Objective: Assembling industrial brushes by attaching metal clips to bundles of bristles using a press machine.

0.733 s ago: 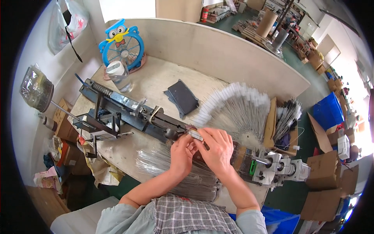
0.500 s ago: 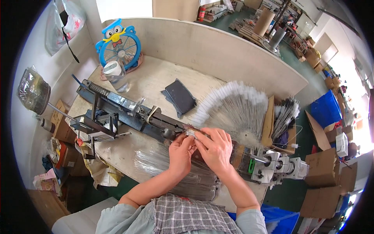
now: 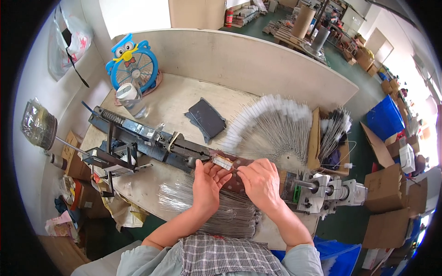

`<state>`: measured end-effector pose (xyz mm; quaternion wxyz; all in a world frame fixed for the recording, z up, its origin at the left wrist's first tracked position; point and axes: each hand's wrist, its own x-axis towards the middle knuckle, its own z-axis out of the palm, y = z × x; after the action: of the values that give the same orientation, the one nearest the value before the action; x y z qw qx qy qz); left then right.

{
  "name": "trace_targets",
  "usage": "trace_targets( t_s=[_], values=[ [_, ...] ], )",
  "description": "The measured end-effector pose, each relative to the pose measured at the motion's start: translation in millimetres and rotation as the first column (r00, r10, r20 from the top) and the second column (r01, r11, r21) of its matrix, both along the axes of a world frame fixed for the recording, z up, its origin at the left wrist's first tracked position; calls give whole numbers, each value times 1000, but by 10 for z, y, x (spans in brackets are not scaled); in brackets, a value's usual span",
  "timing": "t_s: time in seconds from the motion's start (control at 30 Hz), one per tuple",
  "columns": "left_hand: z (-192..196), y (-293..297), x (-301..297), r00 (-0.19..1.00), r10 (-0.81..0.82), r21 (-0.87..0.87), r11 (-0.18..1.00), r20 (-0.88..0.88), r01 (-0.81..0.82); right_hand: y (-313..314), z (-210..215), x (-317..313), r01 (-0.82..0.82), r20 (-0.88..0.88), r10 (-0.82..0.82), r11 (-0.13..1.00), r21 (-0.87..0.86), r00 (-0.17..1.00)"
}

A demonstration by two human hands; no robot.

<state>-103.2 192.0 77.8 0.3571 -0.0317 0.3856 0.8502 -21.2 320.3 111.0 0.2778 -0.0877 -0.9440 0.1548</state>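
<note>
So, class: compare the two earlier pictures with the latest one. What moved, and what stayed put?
Little changed. The left hand and right hand stay together at the long metal machine, fingers shifting slightly around a small pale piece. The fan of white-tipped wire brushes, wire bundle, dark pad and owl fan stayed in place.

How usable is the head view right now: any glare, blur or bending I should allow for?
Head view: strong fisheye, so the partition wall and the long metal machine bow toward the black rim; daylight washes out the upper right; the left hand and right hand at centre are evenly lit and sharp, with soft shadows only.
</note>
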Motion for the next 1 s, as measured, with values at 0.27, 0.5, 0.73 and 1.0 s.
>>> trace_targets(
  t_s=[0.27,0.5,0.73,1.0],
  values=[
    [-8,-118,49,984,-153,-182,974,-93,135,17,123,168,-49,-111,30,984,-174,993],
    [-456,-1052,-359,975,179,-387,896,-133,-217,56,-264,648,-15,4,17,963,-270,1000],
    [-966,-3067,-1370,595,745,-436,448,-300,-781,105,-546,934,154,422,23,912,-380,906],
    [-990,-2830,-1285,557,766,-531,341,-321,-776,197,-450,875,173,538,97,887,-428,837]
  ],
)
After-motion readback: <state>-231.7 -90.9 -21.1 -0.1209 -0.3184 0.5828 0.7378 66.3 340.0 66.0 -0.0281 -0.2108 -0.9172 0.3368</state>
